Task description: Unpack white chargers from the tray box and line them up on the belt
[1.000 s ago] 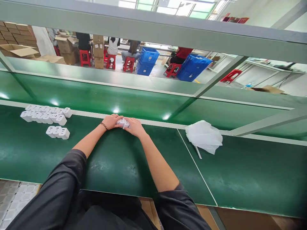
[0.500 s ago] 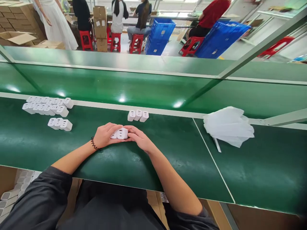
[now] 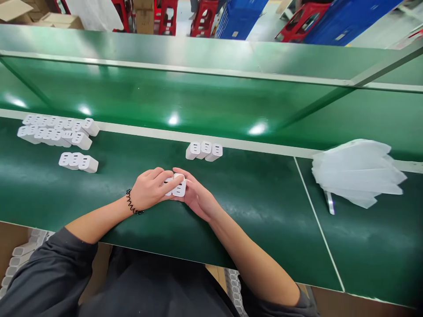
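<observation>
Two white charger blocks (image 3: 179,189) with dark port slots stand side by side between my hands, just above or on the green work surface (image 3: 264,237). My left hand (image 3: 150,189), with a black coiled band at the wrist, closes round them from the left, its fingers reaching over their port faces. From the right, my right hand (image 3: 200,196) grips the same pair, with its fingers partly behind them. Beyond my hands stand three more chargers (image 3: 206,150) in a short row. At the left sit three chargers (image 3: 78,162) in front of a larger double row of chargers (image 3: 54,132).
A stack of thin white sheets or bags (image 3: 357,171) lies at the right, over a narrow strip-like object (image 3: 329,202). A green panel (image 3: 198,101) rises behind the surface. Blue crates (image 3: 243,20) and red stools (image 3: 205,17) stand beyond it.
The view has tilted downward, so the people beyond are mostly cut off. My left fingers have moved across the chargers' port faces. Both hands still hold the pair.
</observation>
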The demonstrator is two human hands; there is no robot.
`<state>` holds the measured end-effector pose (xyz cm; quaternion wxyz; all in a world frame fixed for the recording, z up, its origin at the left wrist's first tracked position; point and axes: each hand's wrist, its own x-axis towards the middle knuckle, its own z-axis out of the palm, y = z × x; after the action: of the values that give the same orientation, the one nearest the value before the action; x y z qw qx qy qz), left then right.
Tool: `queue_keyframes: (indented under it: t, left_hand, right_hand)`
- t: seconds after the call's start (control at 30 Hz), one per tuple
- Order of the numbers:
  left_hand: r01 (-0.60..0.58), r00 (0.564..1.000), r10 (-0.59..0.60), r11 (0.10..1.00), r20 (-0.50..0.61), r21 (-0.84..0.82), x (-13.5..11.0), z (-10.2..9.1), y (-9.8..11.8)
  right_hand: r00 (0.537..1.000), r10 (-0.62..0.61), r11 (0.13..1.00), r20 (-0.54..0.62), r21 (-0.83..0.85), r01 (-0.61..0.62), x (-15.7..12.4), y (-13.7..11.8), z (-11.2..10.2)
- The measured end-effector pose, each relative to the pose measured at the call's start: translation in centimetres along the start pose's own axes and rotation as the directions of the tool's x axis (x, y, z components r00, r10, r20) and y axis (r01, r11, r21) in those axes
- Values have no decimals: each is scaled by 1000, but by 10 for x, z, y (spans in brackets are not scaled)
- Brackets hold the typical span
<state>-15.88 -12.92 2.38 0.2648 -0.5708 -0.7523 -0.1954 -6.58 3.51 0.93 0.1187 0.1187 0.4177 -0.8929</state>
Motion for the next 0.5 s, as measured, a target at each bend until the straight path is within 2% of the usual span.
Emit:
queue_keyframes:
  t: [0.13, 0.3, 0.43, 0.5]
  left_hand:
    - [111, 994, -105, 968, 35, -227, -2, 7, 1]
    - [185, 981, -182, 788, 65, -587, -7, 15, 6]
    - [292, 956, -193, 625, 219, -724, -10, 16, 5]
    - [327, 944, -164, 585, 286, -743, -11, 15, 3]
  right_hand:
    - [996, -50, 998, -74, 22, 52, -3, 6, 5]
    - [985, -84, 996, -152, 20, 88, -5, 7, 9]
    - [974, -135, 990, -182, 5, 139, -3, 5, 5]
    - [971, -134, 991, -196, -8, 135, -1, 4, 2]
